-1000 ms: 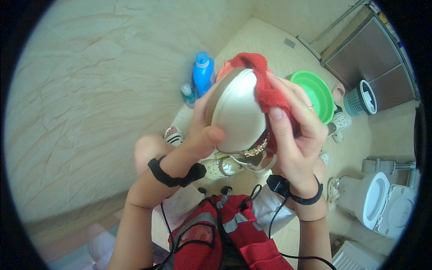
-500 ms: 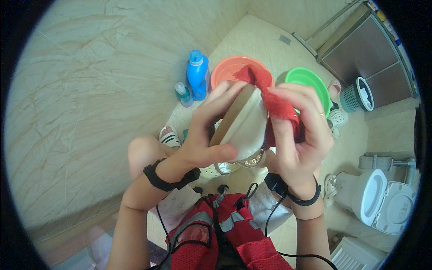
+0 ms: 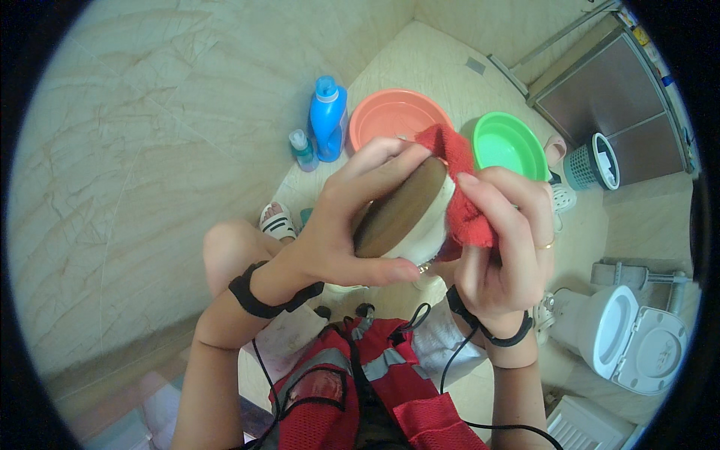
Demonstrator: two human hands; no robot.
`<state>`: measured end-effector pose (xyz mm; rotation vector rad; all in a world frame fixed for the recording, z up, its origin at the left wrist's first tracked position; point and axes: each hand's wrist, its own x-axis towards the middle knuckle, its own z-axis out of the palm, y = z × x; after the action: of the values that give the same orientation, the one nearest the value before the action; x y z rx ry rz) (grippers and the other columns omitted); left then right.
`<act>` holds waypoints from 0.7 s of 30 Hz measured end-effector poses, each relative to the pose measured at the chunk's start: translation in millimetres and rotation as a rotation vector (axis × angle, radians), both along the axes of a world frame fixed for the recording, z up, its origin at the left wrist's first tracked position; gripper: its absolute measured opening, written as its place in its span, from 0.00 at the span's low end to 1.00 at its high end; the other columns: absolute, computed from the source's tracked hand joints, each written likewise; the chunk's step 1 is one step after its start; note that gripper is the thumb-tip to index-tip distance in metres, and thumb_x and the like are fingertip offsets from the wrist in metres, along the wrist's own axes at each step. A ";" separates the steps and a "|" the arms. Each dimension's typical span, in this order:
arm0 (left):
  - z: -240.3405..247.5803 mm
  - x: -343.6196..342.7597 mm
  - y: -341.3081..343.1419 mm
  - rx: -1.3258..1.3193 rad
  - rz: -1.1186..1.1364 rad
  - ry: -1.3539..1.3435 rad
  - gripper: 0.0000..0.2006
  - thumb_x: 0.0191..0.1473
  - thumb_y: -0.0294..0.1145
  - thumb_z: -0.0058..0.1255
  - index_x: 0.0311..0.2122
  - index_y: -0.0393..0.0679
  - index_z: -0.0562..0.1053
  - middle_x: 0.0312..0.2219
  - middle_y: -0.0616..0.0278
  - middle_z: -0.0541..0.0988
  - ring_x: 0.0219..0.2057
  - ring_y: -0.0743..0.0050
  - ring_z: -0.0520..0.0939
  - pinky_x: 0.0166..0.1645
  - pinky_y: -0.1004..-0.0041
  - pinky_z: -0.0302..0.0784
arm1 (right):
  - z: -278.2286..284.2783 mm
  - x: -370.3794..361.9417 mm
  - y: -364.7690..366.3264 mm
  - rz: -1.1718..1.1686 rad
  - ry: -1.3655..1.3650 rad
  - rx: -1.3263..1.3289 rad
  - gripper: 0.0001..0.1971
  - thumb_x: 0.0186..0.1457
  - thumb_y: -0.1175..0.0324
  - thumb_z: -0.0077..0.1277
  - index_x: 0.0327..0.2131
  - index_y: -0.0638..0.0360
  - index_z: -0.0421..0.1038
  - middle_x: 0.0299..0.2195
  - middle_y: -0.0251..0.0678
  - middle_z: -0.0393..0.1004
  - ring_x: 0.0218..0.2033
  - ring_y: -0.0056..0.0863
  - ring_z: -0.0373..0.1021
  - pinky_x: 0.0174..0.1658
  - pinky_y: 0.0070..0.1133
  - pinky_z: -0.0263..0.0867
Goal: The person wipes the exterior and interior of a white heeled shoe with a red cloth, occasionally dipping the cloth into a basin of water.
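My left hand (image 3: 337, 217) grips a white shoe (image 3: 426, 231) with a brown sole (image 3: 401, 214), its fingers over the far end and the thumb along the near side. A bit of gold-coloured trim shows under the shoe's near end. My right hand (image 3: 514, 232) is closed on a red cloth (image 3: 466, 202) and presses it against the shoe's right side. Part of the cloth hangs over the shoe's far end. The shoe's opening and much of its upper are hidden by the cloth and my hands.
Beyond my hands stand an orange basin (image 3: 390, 116), a green basin (image 3: 510, 146), a blue bottle (image 3: 328, 124) and a small pump bottle (image 3: 303, 152). A slatted wastebasket (image 3: 581, 169), other footwear (image 3: 562, 197) and a toilet (image 3: 619, 322) are at the right. A tiled wall (image 3: 150, 172) borders the left.
The shoe has been tilted so more of its brown sole faces up. The cloth's far end has come down from over the orange basin and slid right.
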<state>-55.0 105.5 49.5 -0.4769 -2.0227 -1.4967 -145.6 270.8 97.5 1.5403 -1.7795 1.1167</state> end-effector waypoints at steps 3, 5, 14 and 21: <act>5.1 -0.6 0.6 -0.018 0.002 0.011 0.43 0.33 0.45 0.64 0.54 0.33 0.60 0.46 0.48 0.65 0.47 0.57 0.68 0.51 0.68 0.61 | 2.7 2.7 2.1 -0.006 0.045 0.006 0.22 0.28 0.82 0.53 0.36 0.66 0.72 0.32 0.41 0.70 0.28 0.32 0.65 0.29 0.22 0.62; 7.4 -1.3 0.9 -0.022 0.000 0.027 0.43 0.33 0.44 0.64 0.54 0.34 0.60 0.46 0.49 0.66 0.46 0.57 0.69 0.51 0.68 0.62 | 4.5 6.3 3.6 -0.012 0.061 0.022 0.21 0.29 0.81 0.53 0.36 0.66 0.72 0.32 0.41 0.71 0.29 0.32 0.66 0.29 0.21 0.63; -2.7 -0.9 1.1 -0.081 0.036 -0.058 0.44 0.31 0.40 0.65 0.56 0.37 0.58 0.50 0.48 0.65 0.50 0.59 0.67 0.55 0.64 0.59 | 12.0 15.4 -1.2 0.096 0.017 0.165 0.17 0.31 0.78 0.55 0.33 0.60 0.74 0.35 0.38 0.69 0.32 0.29 0.66 0.32 0.19 0.64; 10.3 -3.7 7.1 -0.117 0.041 -0.060 0.38 0.31 0.41 0.66 0.49 0.34 0.65 0.44 0.51 0.67 0.44 0.59 0.71 0.48 0.68 0.66 | 9.8 -5.5 3.9 0.093 -0.277 0.076 0.16 0.38 0.85 0.48 0.35 0.64 0.73 0.33 0.42 0.67 0.30 0.28 0.66 0.32 0.19 0.64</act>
<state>-58.7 112.6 59.8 -0.4388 -2.1623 -1.3889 -151.1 274.6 107.4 1.5891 -1.9673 1.3784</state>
